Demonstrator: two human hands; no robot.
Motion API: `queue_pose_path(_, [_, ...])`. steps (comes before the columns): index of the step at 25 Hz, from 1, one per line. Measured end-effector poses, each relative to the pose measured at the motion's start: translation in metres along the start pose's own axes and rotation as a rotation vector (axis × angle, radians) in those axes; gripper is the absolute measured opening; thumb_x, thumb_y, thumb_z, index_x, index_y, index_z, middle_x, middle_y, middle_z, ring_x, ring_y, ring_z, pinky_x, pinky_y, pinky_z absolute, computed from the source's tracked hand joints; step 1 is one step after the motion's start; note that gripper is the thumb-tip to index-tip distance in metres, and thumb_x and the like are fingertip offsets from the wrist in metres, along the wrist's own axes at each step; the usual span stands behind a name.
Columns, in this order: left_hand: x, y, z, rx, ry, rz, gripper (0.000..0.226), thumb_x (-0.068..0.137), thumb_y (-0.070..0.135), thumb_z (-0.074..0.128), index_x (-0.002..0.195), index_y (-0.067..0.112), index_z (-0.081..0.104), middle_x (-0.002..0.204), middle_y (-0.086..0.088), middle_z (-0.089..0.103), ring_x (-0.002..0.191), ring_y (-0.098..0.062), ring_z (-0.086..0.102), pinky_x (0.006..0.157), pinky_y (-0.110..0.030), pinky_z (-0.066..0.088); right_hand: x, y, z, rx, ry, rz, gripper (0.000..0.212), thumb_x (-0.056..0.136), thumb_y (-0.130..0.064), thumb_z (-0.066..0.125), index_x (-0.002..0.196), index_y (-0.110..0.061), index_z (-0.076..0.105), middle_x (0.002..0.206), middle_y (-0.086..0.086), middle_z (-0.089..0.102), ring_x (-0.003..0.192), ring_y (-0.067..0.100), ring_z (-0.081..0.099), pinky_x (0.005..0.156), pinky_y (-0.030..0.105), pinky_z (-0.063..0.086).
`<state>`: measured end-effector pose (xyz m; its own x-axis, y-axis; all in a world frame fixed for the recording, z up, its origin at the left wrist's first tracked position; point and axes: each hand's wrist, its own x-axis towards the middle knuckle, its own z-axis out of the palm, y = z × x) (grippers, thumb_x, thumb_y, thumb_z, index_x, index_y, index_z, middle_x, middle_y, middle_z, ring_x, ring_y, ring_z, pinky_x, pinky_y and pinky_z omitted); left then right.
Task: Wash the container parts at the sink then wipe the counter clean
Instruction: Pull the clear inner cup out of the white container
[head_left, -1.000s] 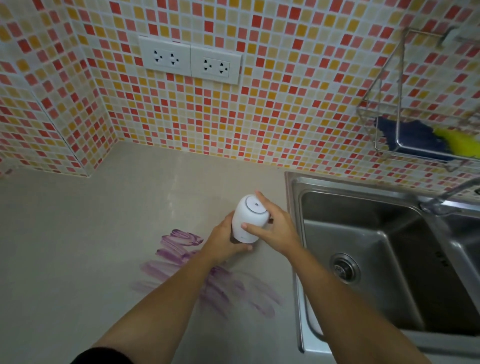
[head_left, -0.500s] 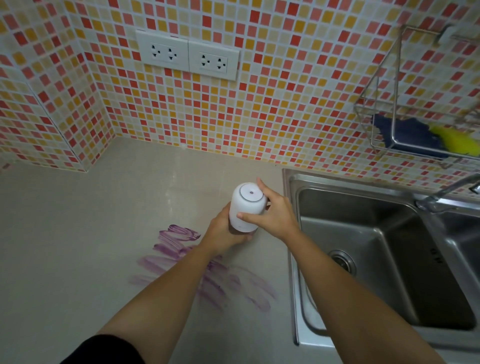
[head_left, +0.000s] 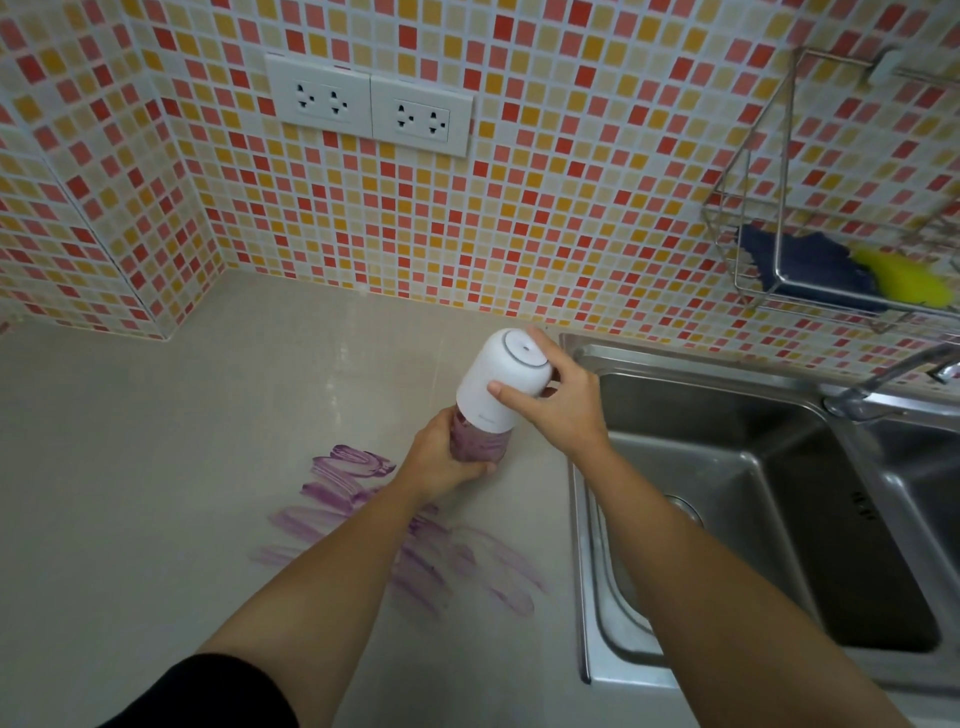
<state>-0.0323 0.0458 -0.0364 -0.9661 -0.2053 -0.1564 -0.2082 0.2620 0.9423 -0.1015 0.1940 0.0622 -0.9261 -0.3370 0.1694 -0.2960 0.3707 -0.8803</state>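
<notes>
A container is held above the beige counter (head_left: 156, 493), just left of the steel sink (head_left: 753, 519). Its white domed top (head_left: 501, 382) is gripped by my right hand (head_left: 563, 402), thumb across the front. Its lower clear part (head_left: 475, 441), smeared purple inside, is wrapped by my left hand (head_left: 441, 460). The container tilts slightly to the right. A purple smear (head_left: 405, 530) spreads over the counter beneath my left forearm.
A wire rack (head_left: 779, 218) on the tiled wall holds a dark blue cloth (head_left: 800, 265) and a yellow sponge (head_left: 904, 280). A faucet (head_left: 883, 379) reaches over the sink from the right. Two white wall sockets (head_left: 369, 111) sit above the counter.
Both hands have lifted the container higher off the counter, and more of its purple-stained lower part shows below the white top.
</notes>
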Motion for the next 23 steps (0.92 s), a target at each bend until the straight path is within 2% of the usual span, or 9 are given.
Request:
queue_pose_path(4, [0.001, -0.001, -0.001, -0.009, 0.04, -0.03, 0.083, 0.058, 0.025, 0.089, 0.127, 0.021, 0.045, 0.118, 0.002, 0.06, 0.104, -0.015, 0.059, 0.089, -0.027, 0.051, 0.009, 0.005, -0.006, 0.294, 0.112, 0.1, 0.07, 0.067, -0.039, 0.079, 0.13, -0.027, 0.051, 0.13, -0.004, 0.055, 0.111, 0.012, 0.057, 0.085, 0.028, 0.054])
queue_pose_path(8, [0.003, 0.002, -0.015, -0.009, 0.112, -0.053, 0.077, 0.056, 0.022, 0.09, 0.122, 0.021, 0.049, 0.109, 0.002, 0.062, 0.097, -0.015, 0.061, 0.083, -0.027, 0.052, 0.001, 0.019, -0.004, 0.784, 0.141, 0.377, 0.042, 0.086, -0.029, 0.062, 0.125, -0.022, 0.049, 0.12, 0.004, 0.058, 0.111, 0.022, 0.059, 0.081, 0.037, 0.057])
queue_pose_path(10, [0.004, 0.003, -0.025, 0.016, 0.144, -0.061, 0.075, 0.058, 0.02, 0.089, 0.121, 0.018, 0.049, 0.106, 0.002, 0.061, 0.094, -0.016, 0.059, 0.082, -0.026, 0.051, -0.008, 0.029, 0.001, 1.035, 0.144, 0.495, 0.029, 0.09, -0.032, 0.053, 0.117, -0.022, 0.05, 0.117, 0.007, 0.058, 0.108, 0.024, 0.059, 0.083, 0.036, 0.056])
queue_pose_path(12, [0.005, 0.004, -0.035, 0.033, 0.174, -0.066, 0.073, 0.058, 0.018, 0.088, 0.12, 0.018, 0.049, 0.105, 0.002, 0.06, 0.093, -0.016, 0.059, 0.082, -0.026, 0.05, -0.014, 0.04, 0.008, 1.209, 0.181, 0.592, 0.025, 0.091, -0.036, 0.049, 0.111, -0.021, 0.053, 0.112, 0.008, 0.059, 0.103, 0.023, 0.06, 0.082, 0.033, 0.055])
queue_pose_path(14, [0.006, 0.004, -0.043, 0.031, 0.196, -0.072, 0.071, 0.058, 0.016, 0.088, 0.118, 0.019, 0.05, 0.104, 0.002, 0.06, 0.092, -0.015, 0.06, 0.08, -0.024, 0.05, -0.017, 0.053, 0.017, 1.237, 0.187, 0.686, 0.033, 0.089, -0.046, 0.047, 0.107, -0.021, 0.056, 0.107, 0.006, 0.061, 0.096, 0.019, 0.06, 0.082, 0.033, 0.054])
queue_pose_path(17, [0.008, 0.004, -0.054, 0.048, 0.218, -0.07, 0.071, 0.059, 0.016, 0.088, 0.119, 0.018, 0.049, 0.105, 0.002, 0.061, 0.093, -0.015, 0.06, 0.081, -0.024, 0.049, -0.019, 0.071, 0.03, 1.143, 0.158, 0.767, 0.046, 0.085, -0.059, 0.045, 0.108, -0.021, 0.057, 0.094, 0.002, 0.06, 0.077, 0.013, 0.053, 0.067, 0.024, 0.044])
queue_pose_path(19, [0.009, 0.006, -0.058, 0.054, 0.213, -0.058, 0.073, 0.059, 0.016, 0.088, 0.121, 0.018, 0.048, 0.107, 0.0, 0.06, 0.094, -0.016, 0.06, 0.083, -0.026, 0.05, -0.021, 0.08, 0.035, 1.118, 0.113, 0.733, 0.052, 0.08, -0.055, 0.056, 0.117, -0.02, 0.054, 0.105, 0.003, 0.062, 0.086, 0.012, 0.057, 0.068, 0.021, 0.047])
queue_pose_path(21, [0.01, 0.011, -0.061, 0.049, 0.196, -0.047, 0.075, 0.06, 0.015, 0.088, 0.122, 0.018, 0.047, 0.108, 0.001, 0.058, 0.095, -0.016, 0.059, 0.081, -0.025, 0.05, -0.02, 0.088, 0.038, 1.104, 0.054, 0.681, 0.075, 0.067, -0.043, 0.077, 0.129, -0.014, 0.045, 0.124, 0.007, 0.059, 0.106, 0.017, 0.06, 0.077, 0.022, 0.053])
queue_pose_path(23, [0.01, 0.014, -0.063, 0.045, 0.188, -0.033, 0.075, 0.06, 0.016, 0.088, 0.122, 0.019, 0.046, 0.109, 0.0, 0.058, 0.097, -0.016, 0.059, 0.08, -0.023, 0.051, -0.017, 0.095, 0.039, 0.999, -0.01, 0.637, 0.089, 0.058, -0.027, 0.082, 0.134, -0.011, 0.037, 0.13, 0.011, 0.054, 0.113, 0.021, 0.057, 0.082, 0.026, 0.054])
